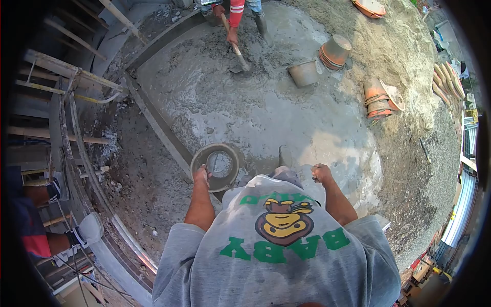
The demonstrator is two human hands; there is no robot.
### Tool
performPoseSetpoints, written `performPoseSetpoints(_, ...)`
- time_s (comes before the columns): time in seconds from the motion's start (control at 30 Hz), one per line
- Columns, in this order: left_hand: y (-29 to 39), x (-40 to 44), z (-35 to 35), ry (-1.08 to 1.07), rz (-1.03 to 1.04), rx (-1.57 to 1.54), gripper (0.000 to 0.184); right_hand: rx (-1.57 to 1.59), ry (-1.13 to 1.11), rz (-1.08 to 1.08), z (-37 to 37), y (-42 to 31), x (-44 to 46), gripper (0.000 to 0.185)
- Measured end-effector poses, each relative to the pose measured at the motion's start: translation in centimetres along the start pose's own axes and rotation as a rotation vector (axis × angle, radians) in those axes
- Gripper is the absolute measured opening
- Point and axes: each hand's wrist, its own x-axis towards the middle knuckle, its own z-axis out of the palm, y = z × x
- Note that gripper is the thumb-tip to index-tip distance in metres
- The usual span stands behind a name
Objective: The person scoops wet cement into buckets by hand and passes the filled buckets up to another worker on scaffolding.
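Observation:
My left hand [202, 174] grips the near left rim of a round grey bucket [198, 162], whose open mouth shows a pale patch inside. The bucket is beside a low concrete edge, over the wet cement. On the other side of my body, my right hand [321, 174] is closed in front of the wet cement [245, 117]; whatever it holds, if anything, is hidden. Between my hands my grey shirt [286, 215] covers the lower view.
A co-worker in red sleeves [236, 13] works a shovel [239, 56] in the mix at the top. Mortar-coated buckets [304, 73] and orange stacked buckets [377, 98] are at the upper right. Another person's feet [90, 228] rest beside scaffolding at left.

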Motion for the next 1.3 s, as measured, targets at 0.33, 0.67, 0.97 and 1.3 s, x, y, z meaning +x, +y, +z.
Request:
performPoseSetpoints(0.33, 0.2, 0.6, -0.3, -0.019, 0.005, 0.019, 0.021, 0.032, 0.002, -0.005, -0.2, -0.4, 0.2, 0.025)
performPoseSetpoints(0.67, -0.1, 1.1, -0.1, -0.023, 0.021, -0.027, 0.019, 0.076, -0.046, -0.006, 0.4, 0.0, 0.2, 0.025)
performPoseSetpoints(0.97, 0.3, 0.8, 0.2, -0.004, -0.012, 0.017, 0.020, 0.132, -0.027, 0.009, 0.2, 0.9, 0.8, 0.023)
performPoseSetpoints(1.3, 0.5, -0.4, 0.5, -0.005, 0.008, 0.005, 0.021, 0.173, -0.056, 0.027, 0.4, -0.4, 0.0, 0.020)
